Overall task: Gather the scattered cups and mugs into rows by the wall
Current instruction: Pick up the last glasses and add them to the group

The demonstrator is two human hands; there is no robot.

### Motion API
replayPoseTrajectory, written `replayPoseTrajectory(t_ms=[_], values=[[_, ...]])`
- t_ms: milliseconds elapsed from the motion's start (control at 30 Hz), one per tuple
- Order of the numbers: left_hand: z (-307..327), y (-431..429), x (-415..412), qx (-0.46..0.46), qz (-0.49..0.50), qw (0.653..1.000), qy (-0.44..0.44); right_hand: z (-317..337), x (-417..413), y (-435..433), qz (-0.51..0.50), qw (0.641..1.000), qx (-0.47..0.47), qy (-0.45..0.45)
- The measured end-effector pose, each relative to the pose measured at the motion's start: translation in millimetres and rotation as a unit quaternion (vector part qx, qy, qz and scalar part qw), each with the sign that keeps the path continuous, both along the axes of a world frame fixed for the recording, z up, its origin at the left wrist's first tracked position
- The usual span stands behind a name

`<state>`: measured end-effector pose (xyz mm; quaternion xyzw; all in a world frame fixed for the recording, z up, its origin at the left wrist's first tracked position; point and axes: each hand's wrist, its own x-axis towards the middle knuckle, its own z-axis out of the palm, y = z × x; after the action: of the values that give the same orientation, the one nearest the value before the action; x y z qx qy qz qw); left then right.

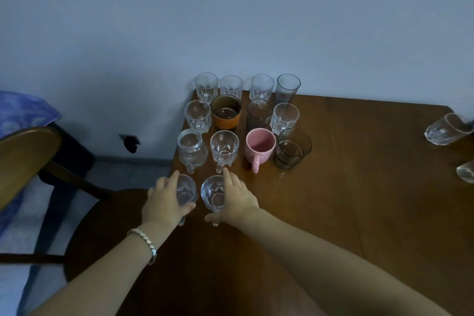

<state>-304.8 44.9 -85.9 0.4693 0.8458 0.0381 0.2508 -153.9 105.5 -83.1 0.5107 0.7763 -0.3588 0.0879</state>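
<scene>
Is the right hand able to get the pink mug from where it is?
Probably yes. The right hand rests on a glass mug in the front row, and the pink mug stands just beyond it with its handle turned toward the person. Nothing stands between them.

— What is standing left of the wooden table point(359, 187)?
— A wooden chair point(28, 156) is sitting beside it, with blue patterned fabric point(23, 110) lying behind.
— And the pale wall point(230, 20)?
— A dark fitting point(130, 141) is hanging low on it.
</scene>
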Motion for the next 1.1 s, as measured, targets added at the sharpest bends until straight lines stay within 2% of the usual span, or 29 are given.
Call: replayPoseTrajectory(t_ms=[133, 233, 400, 533, 700, 867, 967, 1100], values=[[24.1, -1.9, 31.3, 0.016, -0.067, 0.996, 0.054, 11.2, 52.7, -3.0, 0.037, 0.997, -0.049, -0.036], [42.1, 7.8, 71.8, 0.039, -0.139, 0.989, 0.021, 13.7, 111.4, -2.5, 0.043, 0.991, -0.088, -0.093], [57.7, 38.1, 174.2, -0.028, -0.234, 0.970, -0.063, 18.5, 240.5, 2.6, -0.036, 0.985, -0.084, -0.143], [63.7, 64.9, 268.7, -0.030, -0.284, 0.956, -0.072, 29.7, 357.6, 16.3, -0.115, 0.976, -0.066, -0.174], [62.9, 96.1, 380.3, -0.025, -0.296, 0.951, -0.087, 37.5, 491.8, 60.3, -0.213, 0.961, 0.010, -0.177], [56.3, 122.4, 460.4, -0.043, -0.261, 0.960, -0.094, 45.1, 578.6, 124.9, -0.325, 0.910, 0.192, -0.174], [52.6, 135.6, 489.2, -0.062, -0.252, 0.962, -0.091, 45.3, 603.0, 169.7, -0.348, 0.914, 0.159, -0.134], [51.0, 158.6, 511.9, -0.072, -0.246, 0.964, -0.078, 27.1, 616.6, 213.0, -0.289, 0.948, 0.072, -0.109]])
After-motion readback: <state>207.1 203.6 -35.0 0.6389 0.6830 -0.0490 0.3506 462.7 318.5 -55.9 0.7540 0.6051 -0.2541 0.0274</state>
